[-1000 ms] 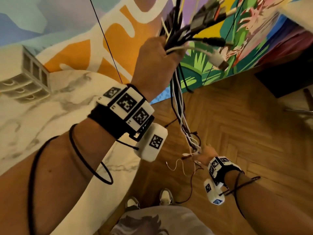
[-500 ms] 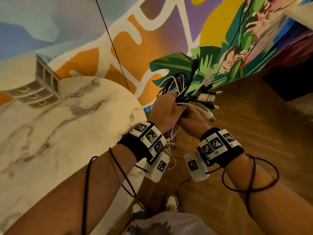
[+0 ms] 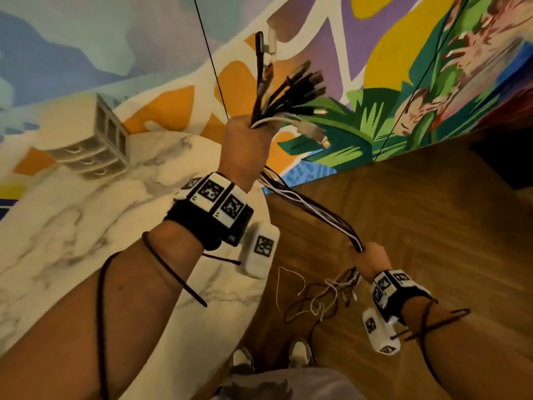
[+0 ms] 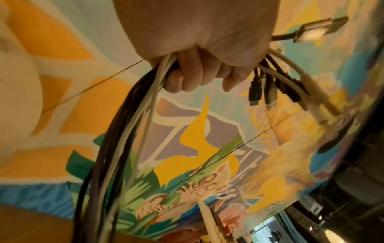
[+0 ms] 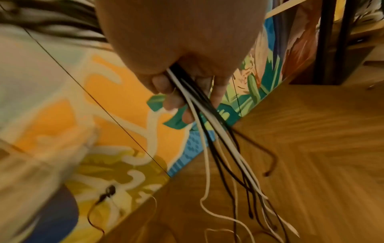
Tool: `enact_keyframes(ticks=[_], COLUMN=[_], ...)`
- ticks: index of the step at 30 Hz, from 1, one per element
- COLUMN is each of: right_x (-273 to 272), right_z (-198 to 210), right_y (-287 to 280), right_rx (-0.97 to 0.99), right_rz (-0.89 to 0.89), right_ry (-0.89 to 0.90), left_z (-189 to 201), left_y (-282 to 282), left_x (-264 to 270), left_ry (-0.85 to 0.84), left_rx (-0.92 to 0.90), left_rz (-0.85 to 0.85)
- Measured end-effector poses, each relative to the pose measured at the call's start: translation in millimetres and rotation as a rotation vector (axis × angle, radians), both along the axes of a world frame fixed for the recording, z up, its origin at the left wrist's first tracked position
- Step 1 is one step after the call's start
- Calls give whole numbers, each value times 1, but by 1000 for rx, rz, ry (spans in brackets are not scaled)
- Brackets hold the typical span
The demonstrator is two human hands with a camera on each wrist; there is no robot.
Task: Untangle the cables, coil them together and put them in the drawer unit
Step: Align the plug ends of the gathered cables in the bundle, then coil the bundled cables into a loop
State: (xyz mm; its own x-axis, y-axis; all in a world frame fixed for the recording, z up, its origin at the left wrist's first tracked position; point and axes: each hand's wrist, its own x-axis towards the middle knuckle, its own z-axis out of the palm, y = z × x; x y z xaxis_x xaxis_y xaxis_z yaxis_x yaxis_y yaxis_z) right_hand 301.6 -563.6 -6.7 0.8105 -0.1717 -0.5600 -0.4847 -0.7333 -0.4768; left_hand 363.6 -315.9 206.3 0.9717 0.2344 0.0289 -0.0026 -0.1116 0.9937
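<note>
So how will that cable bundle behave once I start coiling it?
Likely floppy: the cables sag between the left hand and right hand, and loose ends dangle in loops. Plug ends splay apart, so they may snag. Thin strands could slip from the grip.

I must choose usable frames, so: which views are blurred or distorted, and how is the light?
Head view: warm, dim light, wide-angle bending at the edges, left hand and cables fairly sharp. Left wrist view: plugs smeared at the right. Right wrist view: the left side is motion-blurred, cable ends clearer.
</note>
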Motion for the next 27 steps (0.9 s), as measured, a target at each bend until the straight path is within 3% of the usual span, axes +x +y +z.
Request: enact_keyframes(ticks=[3, 5, 8, 12, 16, 21, 27], right_x=[1, 10, 19, 20, 11, 4, 4], right_z=[-12, -3, 57, 112, 105, 90, 82], right_y=[11, 30, 74, 120, 136, 142, 153], right_rx=[-69, -38, 243, 609, 689, 629, 620], right_rz=[173, 267, 276, 305, 127, 131, 166], right_ry=[218, 31, -366, -433, -386, -376, -314], left_z=[-3, -8, -19, -28, -16, 3, -3], left_y=[-18, -31, -42, -46, -37, -18, 1], left_x=[-6, -11, -16, -23, -29, -21, -29], left_ry=[32, 74, 129, 157, 173, 145, 140], left_rx=[-108, -186, -239, -257, -292, -323, -352], left_rz=[-86, -110, -106, -118, -152, -56, -21])
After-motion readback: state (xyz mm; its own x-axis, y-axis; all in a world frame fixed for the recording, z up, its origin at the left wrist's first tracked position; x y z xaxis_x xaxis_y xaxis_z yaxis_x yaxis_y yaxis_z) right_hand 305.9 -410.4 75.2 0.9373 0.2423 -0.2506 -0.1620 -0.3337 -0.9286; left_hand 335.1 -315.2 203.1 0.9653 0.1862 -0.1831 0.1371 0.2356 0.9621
